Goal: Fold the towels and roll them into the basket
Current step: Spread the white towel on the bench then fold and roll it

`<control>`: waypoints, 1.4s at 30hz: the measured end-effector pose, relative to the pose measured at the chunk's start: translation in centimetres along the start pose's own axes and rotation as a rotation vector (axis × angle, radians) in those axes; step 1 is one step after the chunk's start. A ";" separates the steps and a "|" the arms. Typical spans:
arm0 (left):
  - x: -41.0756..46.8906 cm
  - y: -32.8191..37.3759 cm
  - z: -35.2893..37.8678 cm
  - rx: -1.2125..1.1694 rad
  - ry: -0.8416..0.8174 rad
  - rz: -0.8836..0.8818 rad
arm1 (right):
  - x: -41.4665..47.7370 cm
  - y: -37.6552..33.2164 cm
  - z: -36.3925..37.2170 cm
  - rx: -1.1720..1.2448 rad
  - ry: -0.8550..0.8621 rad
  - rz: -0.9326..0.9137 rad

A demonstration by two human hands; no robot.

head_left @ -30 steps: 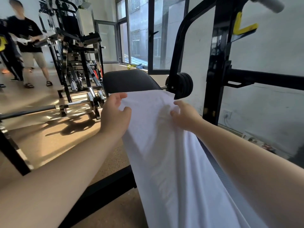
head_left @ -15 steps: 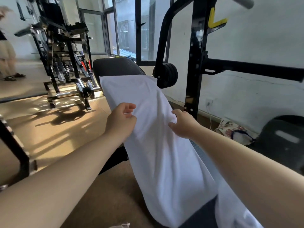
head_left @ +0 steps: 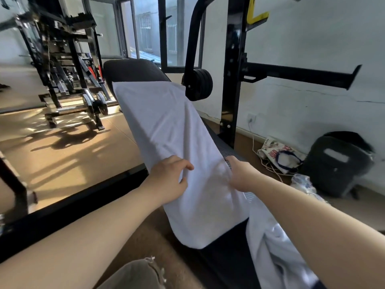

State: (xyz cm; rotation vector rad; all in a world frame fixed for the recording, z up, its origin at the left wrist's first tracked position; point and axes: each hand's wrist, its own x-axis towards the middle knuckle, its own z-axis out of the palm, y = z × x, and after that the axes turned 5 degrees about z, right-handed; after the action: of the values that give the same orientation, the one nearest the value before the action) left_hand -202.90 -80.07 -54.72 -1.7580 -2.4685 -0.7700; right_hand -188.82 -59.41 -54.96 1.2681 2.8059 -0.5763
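Nearest the camera, a knee in frayed shorts [head_left: 135, 274] marks the person's seat at the foot of a padded weight bench [head_left: 133, 69]. A second heap of white cloth [head_left: 277, 253], probably more towels awaiting their turn, hangs over the bench's right side under the right forearm.

The left hand [head_left: 168, 180] pinches the left edge of the white towel [head_left: 166, 126] between thumb and curled fingers. The right hand [head_left: 239, 176] grips the opposite edge, its fingertips buried in the cloth. The hands are apart, one on each long side, which appears to keep the cloth taut and square for a fold.

The towel lies lengthwise on the inclined pad, its near end draped over the edge and its far end just short of the pad's top. The bench evidently serves as the folding surface. No basket is in view.

On the floor to the right lie a printed tote bag [head_left: 277, 155] and a black backpack [head_left: 337, 163]. The tote's print is too blurred to read.

Behind stand a black rack upright [head_left: 231, 80] and a window [head_left: 145, 32]. No brand or label is legible anywhere.
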 end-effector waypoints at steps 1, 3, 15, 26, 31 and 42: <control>0.0 0.2 0.3 0.031 -0.007 0.016 | -0.1 0.4 -0.1 0.001 0.016 -0.001; 0.1 0.5 1.0 0.097 -0.038 0.040 | -0.1 1.3 -0.4 -0.022 0.068 0.011; -1.1 3.5 5.2 0.271 -0.159 0.189 | -0.5 5.7 -1.6 -0.112 -0.054 0.181; -2.9 5.0 7.3 0.176 -0.174 0.353 | -1.8 8.2 0.3 -0.126 -0.060 0.202; -3.4 5.5 7.5 0.194 -0.190 0.361 | -2.8 10.4 -0.9 -0.148 0.250 0.208; -4.1 6.5 8.7 0.213 -0.197 0.557 | -3.3 10.6 -0.7 0.101 0.258 0.299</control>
State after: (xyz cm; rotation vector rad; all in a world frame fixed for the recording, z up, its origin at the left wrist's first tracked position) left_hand -193.28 -78.64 -61.09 -2.3468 -1.8903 -0.2881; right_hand -178.77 -55.14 -57.27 1.8619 2.7218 -0.5804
